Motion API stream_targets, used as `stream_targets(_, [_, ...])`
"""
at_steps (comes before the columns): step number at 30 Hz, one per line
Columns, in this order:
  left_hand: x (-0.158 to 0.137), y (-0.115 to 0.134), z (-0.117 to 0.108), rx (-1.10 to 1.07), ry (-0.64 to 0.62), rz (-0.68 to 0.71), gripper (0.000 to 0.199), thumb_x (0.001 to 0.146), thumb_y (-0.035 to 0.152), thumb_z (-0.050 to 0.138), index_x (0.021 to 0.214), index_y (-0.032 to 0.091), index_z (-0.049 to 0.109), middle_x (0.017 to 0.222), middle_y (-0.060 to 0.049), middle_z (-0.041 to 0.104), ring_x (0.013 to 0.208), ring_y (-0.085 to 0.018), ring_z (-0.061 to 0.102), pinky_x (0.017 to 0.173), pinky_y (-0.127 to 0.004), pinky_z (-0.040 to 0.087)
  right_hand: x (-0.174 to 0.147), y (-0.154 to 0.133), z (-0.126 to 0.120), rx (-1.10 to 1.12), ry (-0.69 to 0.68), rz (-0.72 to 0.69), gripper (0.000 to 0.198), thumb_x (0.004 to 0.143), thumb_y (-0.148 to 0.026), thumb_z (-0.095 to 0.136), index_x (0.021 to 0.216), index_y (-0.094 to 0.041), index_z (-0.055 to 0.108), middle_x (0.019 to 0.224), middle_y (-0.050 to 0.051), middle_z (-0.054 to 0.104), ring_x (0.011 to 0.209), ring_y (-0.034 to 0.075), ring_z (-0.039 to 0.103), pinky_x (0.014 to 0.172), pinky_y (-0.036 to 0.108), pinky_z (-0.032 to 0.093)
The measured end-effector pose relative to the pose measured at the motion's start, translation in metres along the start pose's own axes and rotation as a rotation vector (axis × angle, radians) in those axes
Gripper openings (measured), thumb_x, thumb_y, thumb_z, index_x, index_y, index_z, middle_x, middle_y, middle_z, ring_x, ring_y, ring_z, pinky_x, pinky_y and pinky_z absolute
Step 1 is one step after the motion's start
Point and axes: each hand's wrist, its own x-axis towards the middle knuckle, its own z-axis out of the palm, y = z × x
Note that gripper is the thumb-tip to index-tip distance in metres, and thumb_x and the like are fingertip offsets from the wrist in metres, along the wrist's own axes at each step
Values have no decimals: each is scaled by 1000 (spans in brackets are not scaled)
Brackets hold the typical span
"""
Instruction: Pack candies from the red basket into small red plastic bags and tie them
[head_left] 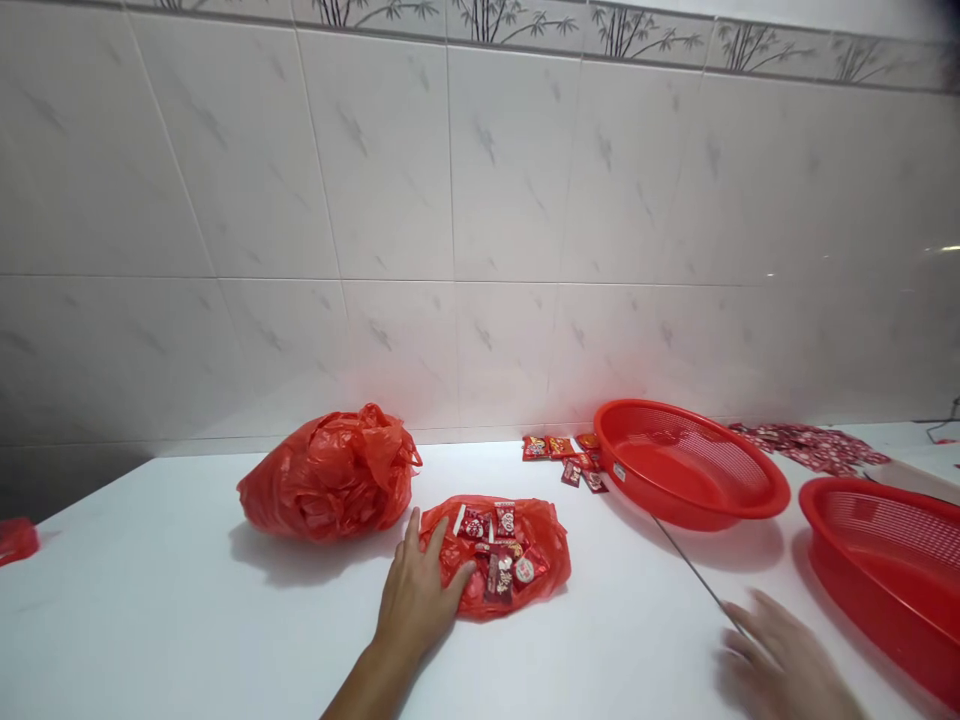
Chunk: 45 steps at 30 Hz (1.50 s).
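Observation:
My left hand [420, 600] lies at the left edge of a flattened red plastic bag [551, 560], fingers spread and touching it. Several small dark red candy packets [499, 575] rest on top of the bag. My right hand [784, 660] is at the lower right, smeared by motion, between the bag and a red basket. A thin dark line [690, 562] runs from under the round basket to its fingers. I cannot tell whether it is a stick the hand holds or a seam in the table.
A full, knotted red plastic bag [330, 480] stands at the back left. Small red packets [559, 448] lie beside a round red plastic basket [690, 470]. Another red basket [885, 590] is at the right. Behind them many red packets [814, 445] are spread near the tiled wall [510, 200].

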Motion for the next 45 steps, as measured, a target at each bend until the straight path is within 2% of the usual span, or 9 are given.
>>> stream_targets(5, [4, -1, -1, -53, -12, -44, 61, 98, 55, 55, 148, 19, 61, 168, -18, 37, 153, -39, 40, 121, -59, 41, 24, -51, 99, -722, -591, -294, 73, 83, -66, 67, 142, -23, 60, 136, 15, 66, 111, 33, 70, 94, 45, 55])
stream_targets(9, [9, -3, -4, -144, 77, -12, 47, 104, 43, 45, 137, 19, 68, 158, -14, 51, 146, -34, 50, 121, -56, 44, 38, -93, 163, -1228, -626, -438, 42, 80, -49, 75, 109, -18, 75, 107, 16, 75, 104, 35, 71, 82, 39, 52])
stream_targets(13, [11, -4, -10, -213, 196, 52, 41, 103, 33, 43, 130, 20, 72, 149, -13, 58, 124, -30, 64, 109, -51, 55, 51, -109, 190, -1265, -705, -404, 7, 77, -19, 72, 72, -18, 67, 83, 12, 75, 82, 27, 73, 62, 30, 42])
stream_targets(18, [14, -3, -13, -266, 278, 91, 36, 101, 27, 45, 122, 22, 74, 140, -12, 62, 109, -26, 69, 99, -44, 60, 61, -126, 177, -1062, -762, -424, 18, 90, -21, 56, 72, -22, 54, 84, 7, 76, 78, 21, 70, 59, 29, 38])
stream_targets(24, [20, -2, -10, -309, 273, 33, 38, 101, 38, 52, 132, 22, 67, 134, -12, 65, 122, -29, 65, 106, -44, 54, 64, -143, 153, -565, -860, -354, 22, 105, -39, 42, 88, -26, 45, 76, 0, 76, 85, 22, 72, 76, 32, 48])
stream_targets(29, [16, 7, -17, -418, 197, -182, 53, 98, 49, 56, 140, 19, 57, 104, -6, 73, 81, -22, 69, 81, -38, 58, 66, -152, 136, -416, -783, -337, 28, 100, -49, 51, 90, -24, 55, 70, 1, 70, 71, 21, 67, 63, 28, 44])
stream_targets(33, [16, 23, -28, -521, 211, -241, 56, 93, 55, 59, 135, 18, 60, 93, -4, 72, 79, -22, 70, 74, -34, 56, 66, -163, 116, -501, -780, -399, 26, 87, -46, 68, 81, -20, 67, 74, 1, 64, 66, 17, 56, 58, 27, 37])
stream_targets(39, [57, 59, -73, -808, 68, -303, 67, 77, 64, 76, 121, 15, 66, 85, -2, 66, 77, -21, 69, 72, -32, 56, 69, -166, 93, -733, -718, -417, 42, 77, -33, 72, 58, -22, 36, 59, -5, 29, 54, 12, 26, 51, 30, 14])
stream_targets(45, [98, 111, -140, -1227, -165, -364, 70, 65, 40, 93, 126, 20, 65, 109, -7, 67, 93, -19, 69, 83, -32, 59, 68, -176, 80, -597, -619, -483, 40, 92, -47, 61, 64, -22, 47, 64, -2, 45, 61, 16, 43, 55, 29, 30])
